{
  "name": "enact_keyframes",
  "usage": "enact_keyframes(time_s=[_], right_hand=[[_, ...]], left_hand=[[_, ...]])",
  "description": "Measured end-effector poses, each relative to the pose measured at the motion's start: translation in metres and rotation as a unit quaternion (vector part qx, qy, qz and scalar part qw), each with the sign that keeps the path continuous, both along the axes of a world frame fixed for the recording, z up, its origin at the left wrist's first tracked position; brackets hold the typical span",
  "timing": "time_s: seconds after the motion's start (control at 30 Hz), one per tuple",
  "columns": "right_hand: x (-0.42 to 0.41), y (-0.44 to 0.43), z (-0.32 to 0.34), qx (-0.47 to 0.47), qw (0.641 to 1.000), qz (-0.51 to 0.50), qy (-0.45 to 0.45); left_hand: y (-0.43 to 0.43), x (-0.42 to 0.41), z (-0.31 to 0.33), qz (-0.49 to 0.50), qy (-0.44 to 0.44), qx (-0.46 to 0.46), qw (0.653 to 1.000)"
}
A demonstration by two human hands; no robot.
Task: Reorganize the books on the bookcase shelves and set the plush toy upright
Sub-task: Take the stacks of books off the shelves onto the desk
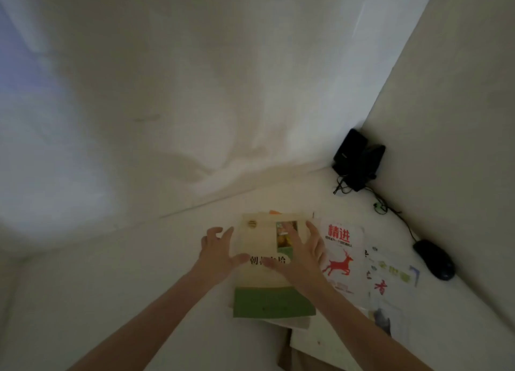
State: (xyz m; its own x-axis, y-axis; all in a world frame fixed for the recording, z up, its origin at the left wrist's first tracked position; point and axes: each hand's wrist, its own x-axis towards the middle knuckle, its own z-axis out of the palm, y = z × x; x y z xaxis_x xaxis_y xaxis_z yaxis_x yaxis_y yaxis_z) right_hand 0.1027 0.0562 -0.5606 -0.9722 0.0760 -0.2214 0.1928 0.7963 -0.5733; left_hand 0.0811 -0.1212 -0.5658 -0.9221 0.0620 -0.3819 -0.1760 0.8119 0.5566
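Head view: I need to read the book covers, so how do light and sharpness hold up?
Head view: dim, soft, with wide-angle bending at the edges. The red deer book title reads; the green-banded book title is partly hidden by the left hand and right hand.

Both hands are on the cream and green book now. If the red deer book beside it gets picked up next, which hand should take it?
Probably the right hand: the red deer book lies directly beside it. The left hand sits at the far edge of the cream and green book and would have to cross over.
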Motion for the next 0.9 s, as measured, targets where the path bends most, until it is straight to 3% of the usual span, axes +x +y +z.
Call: enact_keyframes(time_s=[0.2, 0.43, 0.63, 0.73, 0.9], right_hand=[[-0.014, -0.077, 0.112, -0.154, 0.979, 0.111, 0.069], [0.014, -0.192, 0.276, -0.217, 0.919, 0.293, 0.15], [0.09, -0.291, 0.424, -0.261, 0.809, 0.458, 0.259], [0.119, -0.327, 0.482, -0.293, 0.759, 0.48, 0.328], [0.122, -0.373, 0.546, -0.315, 0.731, 0.451, 0.403]], left_hand=[[-0.07, 0.014, 0.124, 0.067, 0.13, 0.126, 0.981], [-0.185, 0.104, 0.287, 0.121, 0.322, 0.078, 0.936], [-0.269, 0.206, 0.413, 0.192, 0.506, -0.004, 0.841], [-0.297, 0.24, 0.465, 0.211, 0.59, -0.059, 0.777], [-0.332, 0.238, 0.526, 0.21, 0.683, -0.142, 0.685]])
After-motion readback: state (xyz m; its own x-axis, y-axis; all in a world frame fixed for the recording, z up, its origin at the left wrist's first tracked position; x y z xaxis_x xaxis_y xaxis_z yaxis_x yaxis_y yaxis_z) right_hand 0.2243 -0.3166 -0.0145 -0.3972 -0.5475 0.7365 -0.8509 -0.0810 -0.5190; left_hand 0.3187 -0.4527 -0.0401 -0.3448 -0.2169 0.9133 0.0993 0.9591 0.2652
